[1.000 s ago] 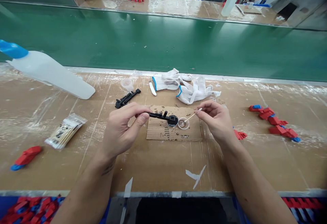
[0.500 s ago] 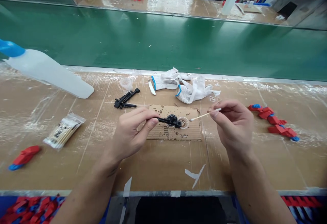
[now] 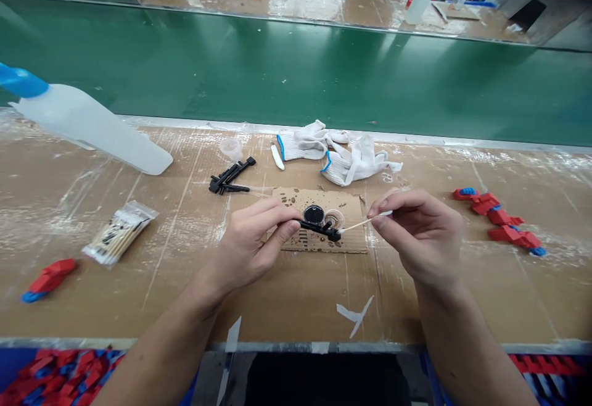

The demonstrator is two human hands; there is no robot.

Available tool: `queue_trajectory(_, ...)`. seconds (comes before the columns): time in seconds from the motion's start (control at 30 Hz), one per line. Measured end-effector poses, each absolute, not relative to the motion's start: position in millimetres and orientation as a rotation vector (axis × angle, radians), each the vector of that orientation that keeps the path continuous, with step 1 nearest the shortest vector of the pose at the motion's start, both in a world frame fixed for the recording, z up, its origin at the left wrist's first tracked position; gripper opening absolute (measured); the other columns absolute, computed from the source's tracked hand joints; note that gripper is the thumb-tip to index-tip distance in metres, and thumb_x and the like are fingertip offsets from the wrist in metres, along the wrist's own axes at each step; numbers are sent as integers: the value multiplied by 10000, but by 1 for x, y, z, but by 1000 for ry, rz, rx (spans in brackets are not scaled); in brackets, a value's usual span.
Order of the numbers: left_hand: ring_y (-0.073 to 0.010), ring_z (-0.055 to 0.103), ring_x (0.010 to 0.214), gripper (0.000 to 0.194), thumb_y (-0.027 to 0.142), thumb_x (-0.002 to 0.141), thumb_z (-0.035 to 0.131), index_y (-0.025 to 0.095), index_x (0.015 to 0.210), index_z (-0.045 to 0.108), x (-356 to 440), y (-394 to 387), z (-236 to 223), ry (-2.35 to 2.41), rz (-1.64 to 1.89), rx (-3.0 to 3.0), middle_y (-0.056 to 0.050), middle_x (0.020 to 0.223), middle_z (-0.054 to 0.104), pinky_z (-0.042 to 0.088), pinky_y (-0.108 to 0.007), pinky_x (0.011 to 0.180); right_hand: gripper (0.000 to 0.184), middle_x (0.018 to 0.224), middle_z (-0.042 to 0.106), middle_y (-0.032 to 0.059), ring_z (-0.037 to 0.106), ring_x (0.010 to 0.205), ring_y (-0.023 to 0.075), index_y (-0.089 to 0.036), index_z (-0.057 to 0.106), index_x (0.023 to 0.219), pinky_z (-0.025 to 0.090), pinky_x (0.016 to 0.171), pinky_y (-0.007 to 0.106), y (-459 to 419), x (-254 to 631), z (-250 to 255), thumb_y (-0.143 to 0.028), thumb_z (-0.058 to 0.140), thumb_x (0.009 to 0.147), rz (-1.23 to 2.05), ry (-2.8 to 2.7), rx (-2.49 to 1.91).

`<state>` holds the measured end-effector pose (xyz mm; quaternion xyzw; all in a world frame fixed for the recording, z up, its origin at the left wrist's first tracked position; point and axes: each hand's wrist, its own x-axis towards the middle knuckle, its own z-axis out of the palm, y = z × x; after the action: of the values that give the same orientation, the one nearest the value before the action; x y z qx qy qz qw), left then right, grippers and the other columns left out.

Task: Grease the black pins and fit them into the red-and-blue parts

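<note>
A slim black plastic part (image 3: 321, 228) is pinched at its left end by the left hand (image 3: 247, 248), its long axis nearly level, pointing right above a brown cardboard sheet (image 3: 319, 242). A white-tipped wooden cotton swab (image 3: 365, 222) is held in a narrow pinch by the right hand (image 3: 423, 239), its lower tip just at the part's right end.

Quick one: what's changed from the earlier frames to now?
The left hand carried the black plastic part rightward over the cardboard. The right hand moved right, bringing the cotton swab tip near that part's end. Neither let go. The white gloves stayed put.
</note>
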<state>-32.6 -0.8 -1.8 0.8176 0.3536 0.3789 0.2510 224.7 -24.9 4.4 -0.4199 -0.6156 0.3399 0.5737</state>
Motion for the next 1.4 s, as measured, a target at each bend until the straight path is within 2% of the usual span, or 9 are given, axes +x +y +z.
queue_trajectory(0.23, -119, 672, 788, 108, 120, 970, 608, 129, 985, 714, -32, -1, -1, 956, 1035, 2212, -41, 870, 723, 505, -220, 719, 229, 822, 722, -21, 618, 731, 138, -264, 720, 953, 446, 616, 304, -28, 224, 1, -63, 715, 844, 821, -1520, -1014)
queue_trajectory(0.37, -111, 699, 805, 90, 155, 973, 626, 187, 997, 706, -30, -4, -4, 952, 1081, 2078, -11, 891, 738, 532, -209, 740, 316, 871, 744, -9, 632, 773, 155, -270, 744, 1011, 455, 649, 329, -27, 225, 2, -12, 699, 834, 791, -1608, -928)
queue_trajectory(0.5, -93, 732, 778, 111, 208, 1035, 542, 240, 1093, 631, -24, -13, -12, 934, 1109, 1737, 22, 877, 729, 593, -178, 728, 422, 909, 767, 3, 679, 819, 171, -261, 750, 1078, 498, 739, 367, -26, 225, 5, 55, 679, 808, 714, -1685, -786)
queue_trajectory(0.6, -83, 736, 783, 96, 229, 1057, 496, 244, 1105, 578, -19, -20, -15, 909, 1079, 1689, 25, 855, 714, 605, -157, 736, 462, 915, 769, 12, 688, 809, 172, -254, 743, 1117, 508, 727, 365, -27, 223, 5, 71, 675, 797, 670, -1711, -747)
queue_trajectory(0.73, -64, 730, 763, 84, 208, 1052, 495, 233, 1080, 570, -16, -23, -15, 929, 1089, 1805, 27, 832, 703, 577, -124, 723, 465, 910, 765, 17, 680, 793, 175, -265, 736, 1137, 524, 695, 358, -28, 219, 4, 49, 684, 798, 659, -1729, -721)
queue_trajectory(0.9, -88, 750, 772, 95, 194, 1043, 499, 219, 1082, 582, -17, -22, -12, 927, 1134, 1862, -14, 932, 746, 595, -156, 709, 442, 884, 762, 14, 685, 772, 179, -279, 738, 1121, 537, 679, 359, -27, 218, 4, 16, 703, 795, 616, -1707, -758)
queue_trajectory(1.13, -106, 763, 800, 106, 176, 1037, 511, 223, 1097, 585, -18, -22, -14, 942, 1146, 1873, 0, 899, 753, 592, -176, 709, 398, 858, 767, 9, 693, 744, 181, -280, 735, 1084, 553, 671, 362, -28, 218, 5, -13, 721, 790, 585, -1710, -771)
queue_trajectory(1.4, -102, 765, 808, 110, 179, 1043, 510, 224, 1099, 593, -18, -23, -13, 951, 1146, 1821, -1, 942, 747, 593, -170, 699, 442, 921, 751, 46, 687, 810, 192, -246, 724, 1120, 566, 694, 373, -29, 221, 6, 47, 637, 801, 641, -1784, -681)
